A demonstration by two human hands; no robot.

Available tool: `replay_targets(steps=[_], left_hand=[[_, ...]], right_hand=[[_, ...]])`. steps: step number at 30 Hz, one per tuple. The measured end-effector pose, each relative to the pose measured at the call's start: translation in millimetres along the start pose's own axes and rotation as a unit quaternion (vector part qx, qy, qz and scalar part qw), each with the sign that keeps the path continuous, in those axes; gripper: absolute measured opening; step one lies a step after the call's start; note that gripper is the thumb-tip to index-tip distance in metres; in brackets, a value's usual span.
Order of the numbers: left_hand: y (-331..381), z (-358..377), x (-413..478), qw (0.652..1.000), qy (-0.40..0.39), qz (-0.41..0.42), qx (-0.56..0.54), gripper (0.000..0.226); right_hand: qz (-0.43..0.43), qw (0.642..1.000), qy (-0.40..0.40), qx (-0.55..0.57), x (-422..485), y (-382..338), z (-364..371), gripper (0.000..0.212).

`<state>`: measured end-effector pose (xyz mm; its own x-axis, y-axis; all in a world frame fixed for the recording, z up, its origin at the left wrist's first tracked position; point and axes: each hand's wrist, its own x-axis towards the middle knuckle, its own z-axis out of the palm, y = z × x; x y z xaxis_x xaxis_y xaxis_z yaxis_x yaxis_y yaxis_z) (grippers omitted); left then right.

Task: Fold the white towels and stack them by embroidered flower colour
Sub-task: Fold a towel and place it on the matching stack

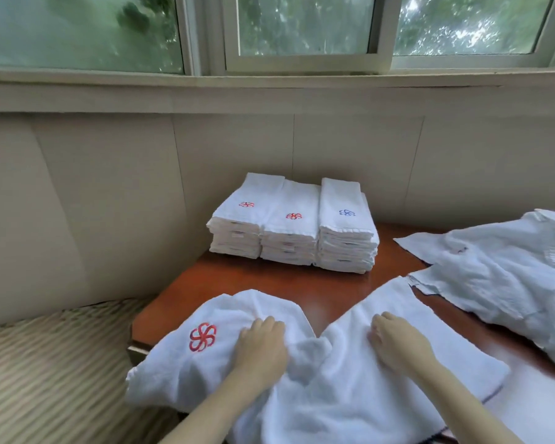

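Note:
A white towel [318,389] with a red embroidered flower [202,337] lies rumpled across the near part of the brown table [302,283]. My left hand [263,339] rests on its left half, just right of the flower, fingers curled into the cloth. My right hand [394,336] lies on its right half, fingers bent down on the fabric. At the back stand three stacks of folded towels: two topped with red flowers [246,204] [293,216] and one with a blue flower [347,213].
A heap of unfolded white towels [507,277] covers the table's right side. A panelled wall and a window sill run behind the stacks. A striped woven cushion [52,363] lies left of the table, below its edge.

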<state>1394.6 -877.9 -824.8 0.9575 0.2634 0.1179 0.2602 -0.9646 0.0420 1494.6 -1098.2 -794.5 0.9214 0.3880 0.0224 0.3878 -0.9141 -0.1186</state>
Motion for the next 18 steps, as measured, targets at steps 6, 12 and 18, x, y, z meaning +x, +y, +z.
replay_targets(steps=[6, 12, 18], left_hand=[[-6.9, -23.9, 28.5, 0.989, -0.136, 0.059, -0.015, 0.065], [-2.5, -28.7, 46.0, 0.973, -0.18, 0.146, -0.007, 0.039], [-19.4, -50.2, 63.3, 0.968, -0.174, 0.172, -0.058, 0.008]], right_hand=[[0.055, 0.981, -0.111, -0.151, -6.1, 14.2, -17.5, 0.03], [-0.142, 0.987, -0.027, -0.065, -9.8, 15.7, -3.6, 0.037], [-0.095, 0.966, -0.14, 0.195, -0.9, 20.0, -1.4, 0.009]])
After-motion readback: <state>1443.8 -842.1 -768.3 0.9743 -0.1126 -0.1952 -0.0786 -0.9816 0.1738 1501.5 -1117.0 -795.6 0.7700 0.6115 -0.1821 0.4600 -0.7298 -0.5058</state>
